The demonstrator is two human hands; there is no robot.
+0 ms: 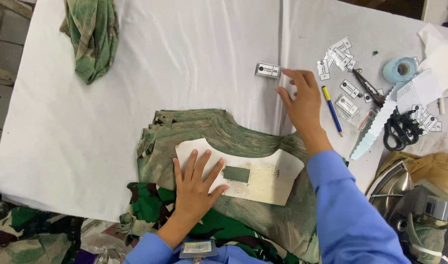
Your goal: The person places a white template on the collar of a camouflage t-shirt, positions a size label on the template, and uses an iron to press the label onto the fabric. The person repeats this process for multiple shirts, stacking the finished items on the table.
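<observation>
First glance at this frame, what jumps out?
The stack of camouflage fabric pieces at the centre of the white table, with a white card template on top, pinned flat by the left hand. Next, the right hand reaching toward a small white label further up the table. On the right lies clutter: more labels, black scissors and a blue-yellow pencil.

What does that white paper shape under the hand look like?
The white paper shape is a flat card with a curved top edge and a small oblong window cut in the middle, showing green cloth. Dark specks dot it. It lies on the stack of camouflage cloth, with the left hand pressing on its left side.
</observation>
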